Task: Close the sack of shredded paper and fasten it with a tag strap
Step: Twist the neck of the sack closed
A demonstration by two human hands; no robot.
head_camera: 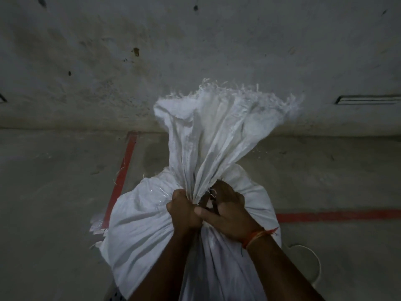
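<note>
White sack stands on floor at 6 o'clock, neck bunched. Left hand grip curled tight round neck; right hand grip pinches it w/ dark strap.

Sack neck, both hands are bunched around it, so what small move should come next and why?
Probably keep the left hand clamped on the gathered neck of the sack while the right hand wraps the strap around it. The neck is already bunched tight, but no strap circling it is visible yet, and the frayed top still flares loose.
</note>
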